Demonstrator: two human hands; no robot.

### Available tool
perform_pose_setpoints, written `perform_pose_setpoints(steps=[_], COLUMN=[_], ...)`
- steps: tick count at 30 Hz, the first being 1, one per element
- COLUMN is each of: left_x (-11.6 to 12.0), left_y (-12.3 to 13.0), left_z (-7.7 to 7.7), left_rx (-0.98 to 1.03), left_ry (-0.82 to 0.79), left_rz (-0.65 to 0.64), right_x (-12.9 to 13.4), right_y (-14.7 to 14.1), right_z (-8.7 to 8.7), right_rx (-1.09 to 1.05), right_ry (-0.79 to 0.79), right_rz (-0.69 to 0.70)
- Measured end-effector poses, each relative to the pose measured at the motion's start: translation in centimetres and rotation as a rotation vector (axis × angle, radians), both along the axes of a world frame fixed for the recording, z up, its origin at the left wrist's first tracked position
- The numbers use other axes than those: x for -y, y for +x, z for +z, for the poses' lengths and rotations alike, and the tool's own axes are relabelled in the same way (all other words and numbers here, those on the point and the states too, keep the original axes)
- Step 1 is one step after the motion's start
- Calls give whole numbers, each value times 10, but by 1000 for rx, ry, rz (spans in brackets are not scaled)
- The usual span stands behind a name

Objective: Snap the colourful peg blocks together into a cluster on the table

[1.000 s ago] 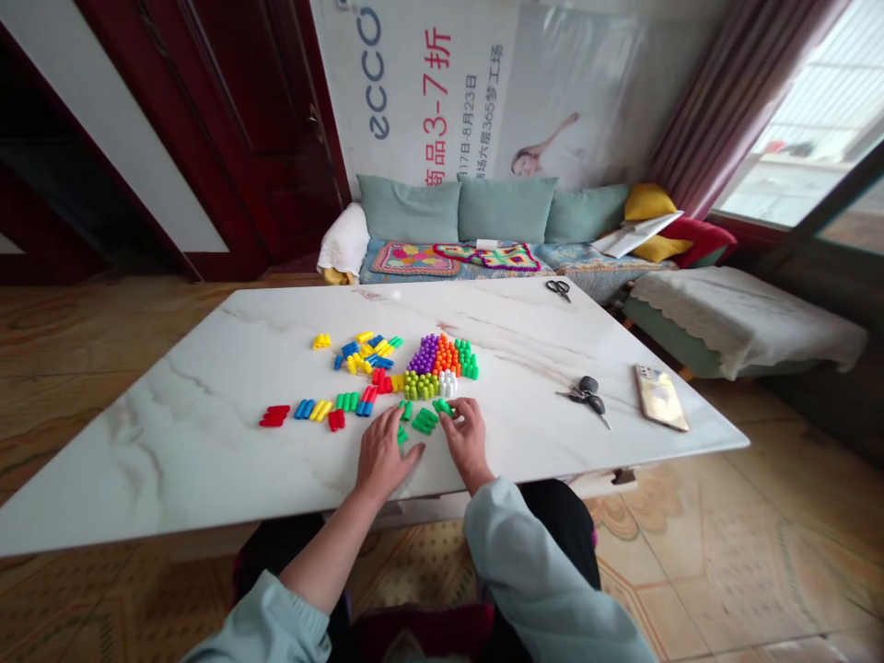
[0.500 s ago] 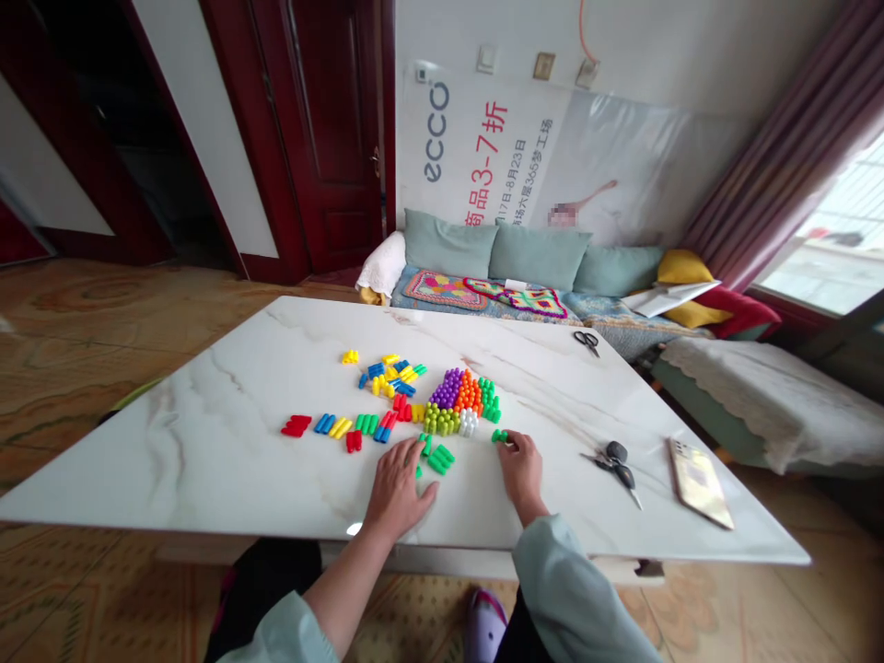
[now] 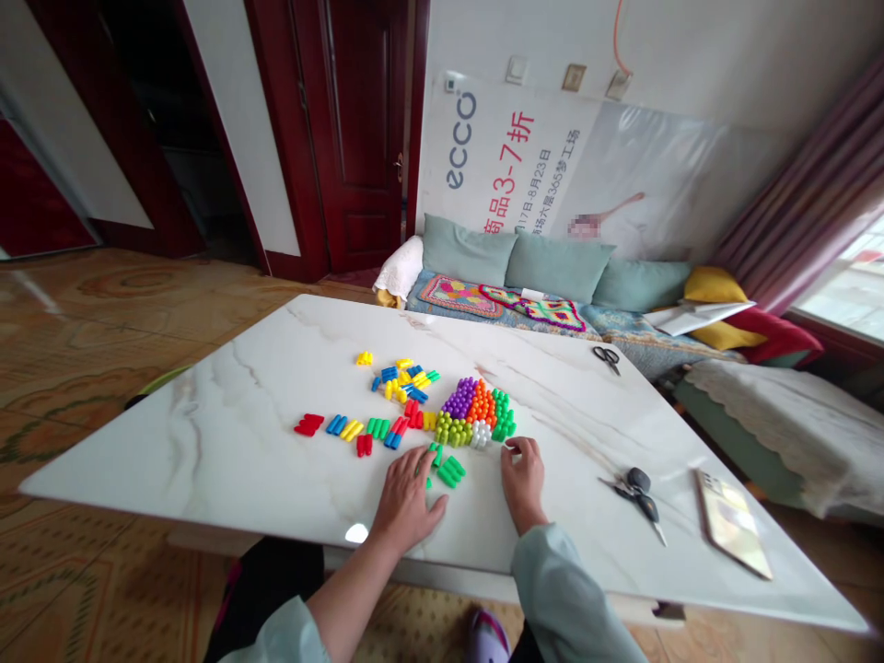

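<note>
My left hand (image 3: pixel 409 497) rests palm down on the table, fingers spread, its fingertips beside loose green plastic pegs (image 3: pixel 451 471). Part of a green piece is hidden by those fingers. My right hand (image 3: pixel 523 474) is just in front of a block of upright pegs, fingers curled but slightly apart, with nothing visible in them. The block has purple pegs (image 3: pixel 458 398), orange pegs (image 3: pixel 482 402), green pegs (image 3: pixel 505 419), olive-green pegs (image 3: pixel 453 429) and white pegs (image 3: pixel 481 435), packed side by side. Nearest to my right fingertips are the green ones.
Left of the block lie red pegs (image 3: pixel 308 424), blue pegs (image 3: pixel 336 424) and a mixed yellow-blue heap (image 3: pixel 402 378). On the right are keys with a black fob (image 3: pixel 639 493) and a phone (image 3: pixel 732 523). Black scissors (image 3: pixel 606 358) lie by the marble table's (image 3: pixel 227 442) far edge.
The green piece in my right fingers now stands against the front of the green group, and the fingers have let go. My left hand stays by the loose green pegs. The view has shifted.
</note>
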State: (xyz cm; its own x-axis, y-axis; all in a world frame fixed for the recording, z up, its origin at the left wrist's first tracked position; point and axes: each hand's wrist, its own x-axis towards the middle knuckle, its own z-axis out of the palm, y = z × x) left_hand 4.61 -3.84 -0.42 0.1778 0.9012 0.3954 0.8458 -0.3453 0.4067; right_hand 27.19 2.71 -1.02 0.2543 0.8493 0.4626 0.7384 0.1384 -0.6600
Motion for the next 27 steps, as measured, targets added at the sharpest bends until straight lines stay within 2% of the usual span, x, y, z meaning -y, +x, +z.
perform_pose_setpoints(steps=[7, 10, 12, 16, 21, 24, 27], left_x=[1, 0, 0, 0, 0, 0, -1], left_y=[1, 1, 1, 1, 1, 1, 0], left_z=[2, 1, 1, 0, 0, -1, -2], left_rx=[-18, -17, -11, 2, 11, 15, 23], left_ry=[-20, -17, -15, -14, -9, -6, 1], left_rz=[-4, -5, -3, -1, 1, -5, -7], right_x=[-4, 3, 13, 39, 51, 50, 55], right_y=[2, -3, -13, -49, -85, -90, -89], right_z=[-3, -3, -2, 4, 18, 23, 19], right_rx=[37, 24, 23, 131, 273, 240, 148], right_ry=[-19, -21, -54, -131, -259, -344, -343], right_rz=[140, 129, 141, 288, 205, 175, 154])
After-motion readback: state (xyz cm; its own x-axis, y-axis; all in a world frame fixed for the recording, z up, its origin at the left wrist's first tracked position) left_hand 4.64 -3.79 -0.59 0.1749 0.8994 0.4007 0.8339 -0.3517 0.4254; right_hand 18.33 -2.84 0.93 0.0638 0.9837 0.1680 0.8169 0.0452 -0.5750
